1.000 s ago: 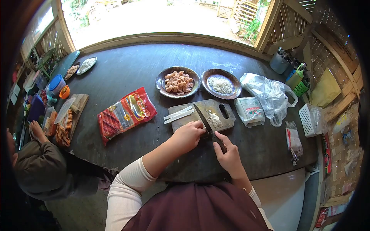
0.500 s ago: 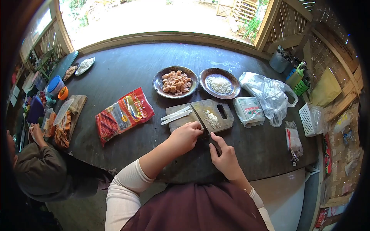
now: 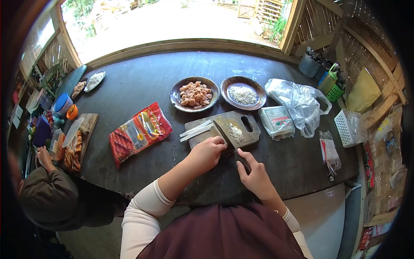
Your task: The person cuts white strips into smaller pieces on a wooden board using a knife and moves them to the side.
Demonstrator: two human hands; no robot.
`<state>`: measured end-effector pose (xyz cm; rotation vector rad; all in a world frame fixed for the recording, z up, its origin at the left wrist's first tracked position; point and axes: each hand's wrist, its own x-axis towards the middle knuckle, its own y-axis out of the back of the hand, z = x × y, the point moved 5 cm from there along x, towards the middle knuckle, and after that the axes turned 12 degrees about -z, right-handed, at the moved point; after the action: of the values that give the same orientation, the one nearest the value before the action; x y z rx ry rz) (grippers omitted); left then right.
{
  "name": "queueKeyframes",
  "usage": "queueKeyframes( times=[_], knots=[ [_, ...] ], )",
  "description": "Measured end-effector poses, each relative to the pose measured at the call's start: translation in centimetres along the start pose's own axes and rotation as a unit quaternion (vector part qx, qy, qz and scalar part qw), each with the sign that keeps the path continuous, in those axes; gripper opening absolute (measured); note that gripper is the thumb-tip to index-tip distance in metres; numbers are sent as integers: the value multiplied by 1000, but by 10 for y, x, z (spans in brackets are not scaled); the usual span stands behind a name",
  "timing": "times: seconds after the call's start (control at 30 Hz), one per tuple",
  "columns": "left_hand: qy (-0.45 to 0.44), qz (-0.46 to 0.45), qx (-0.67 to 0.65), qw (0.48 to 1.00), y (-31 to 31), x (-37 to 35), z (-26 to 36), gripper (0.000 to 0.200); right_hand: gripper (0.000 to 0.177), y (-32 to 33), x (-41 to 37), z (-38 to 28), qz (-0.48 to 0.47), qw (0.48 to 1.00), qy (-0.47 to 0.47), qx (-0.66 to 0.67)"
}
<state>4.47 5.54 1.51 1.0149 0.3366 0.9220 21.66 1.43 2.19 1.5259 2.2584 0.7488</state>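
At the far left edge of the dark round table (image 3: 142, 77), another person's hand (image 3: 44, 155) rests beside a small wooden board (image 3: 88, 125). Right of it lies a red plastic packet (image 3: 139, 131). Near the middle sits a brown wooden cutting board (image 3: 235, 117) carrying two white sticks (image 3: 196, 130) and a pile of pale shreds (image 3: 236, 132). The left hand (image 3: 209, 152) is curled at the board's near edge; whether it grips anything cannot be told. A dark-bladed knife (image 3: 223, 132) lies across the board, its long axis running from near right to far left, tip pointing far-left. The right hand (image 3: 255, 176) clasps the knife's handle just off the board.
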Motion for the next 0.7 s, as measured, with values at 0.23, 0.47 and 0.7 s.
queueKeyframes(
  times=[0.23, 0.47, 0.7],
  knots=[
    [-12, -10, 14, 1000, -2, 1, -2, 25, 37, -1, 2, -3, 12, 999, 6, 33],
    [-10, -5, -4, 1000, 0, 1, 0, 27, 37, -3, 3, 5, 42, 998, 4, 45],
    [-34, 16, -12, 999, 0, 1, -3, 24, 37, -3, 4, -2, 32, 999, 34, 16]
  ],
)
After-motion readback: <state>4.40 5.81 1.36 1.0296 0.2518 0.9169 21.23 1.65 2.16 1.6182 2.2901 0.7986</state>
